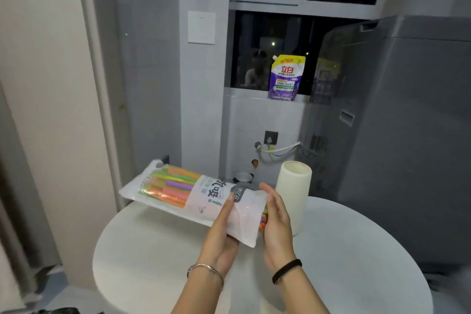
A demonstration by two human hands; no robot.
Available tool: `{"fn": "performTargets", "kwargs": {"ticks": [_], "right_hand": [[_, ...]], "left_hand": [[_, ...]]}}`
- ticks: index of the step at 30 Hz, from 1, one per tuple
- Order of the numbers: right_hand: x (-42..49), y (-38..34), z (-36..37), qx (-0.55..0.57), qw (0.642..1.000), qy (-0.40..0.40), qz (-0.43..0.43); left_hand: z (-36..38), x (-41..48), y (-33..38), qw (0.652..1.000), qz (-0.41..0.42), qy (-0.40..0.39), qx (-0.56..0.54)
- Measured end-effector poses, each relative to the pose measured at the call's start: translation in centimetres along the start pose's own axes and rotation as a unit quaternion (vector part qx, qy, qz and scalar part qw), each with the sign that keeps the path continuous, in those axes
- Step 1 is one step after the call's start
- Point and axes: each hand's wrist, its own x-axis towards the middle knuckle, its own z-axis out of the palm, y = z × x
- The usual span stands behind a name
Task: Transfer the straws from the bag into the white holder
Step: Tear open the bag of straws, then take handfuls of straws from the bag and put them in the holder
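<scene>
**Inspector:** State where the straw bag (193, 196) lay relative to the hands.

**Assistant:** It was held clear above the round white table (153, 262), long axis running from the near right end up and away to the far left. The left hand (221, 234) was clamped on the near end from below, thumb laid across the printed face. The right hand (276, 224) stood just beside that same end with the palm turned inward and the fingers spread; I could not tell whether it touched the plastic.

**Inspector:** And the white holder (293, 194)?

**Assistant:** Upright on the table, directly behind the right hand, mouth open upward. The right hand was the nearer of the two to it. The bag's near end pointed roughly toward it.

**Inspector:** Materials?

**Assistant:** The bag was a thin glossy film, part clear and part white print, slack at the near end and creasing under the grip. The straws (173, 186) were rigid coloured tubes, orange, green, purple and pink, packed parallel; a few tips showed at the near end. The holder was a smooth matte cylinder with a rounded rim.

**Inspector:** Your judgement?

**Assistant:** No straws had reached the holder. I judged the near end must be opened and brought over the holder's mouth; the loose bundle could spill.
</scene>
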Motion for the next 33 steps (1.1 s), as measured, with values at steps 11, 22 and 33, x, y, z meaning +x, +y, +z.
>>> {"fn": "performTargets", "kwargs": {"ticks": [11, 22, 33], "right_hand": [[0.0, -0.3, -1.1, 0.312, 0.922, -0.011, 0.228], [-0.5, -0.4, -0.6, -0.032, 0.998, 0.035, 0.041], [0.7, -2.6, -3.3, -0.226, 0.966, -0.05, -0.111]], "left_hand": [[-0.1, -0.6, 0.1, 0.969, 0.094, -0.064, 0.217], [0.6, -1.4, -0.4, 0.984, 0.119, 0.084, 0.101], [-0.6, -0.7, 0.2, 0.989, 0.019, 0.09, -0.112]]}}
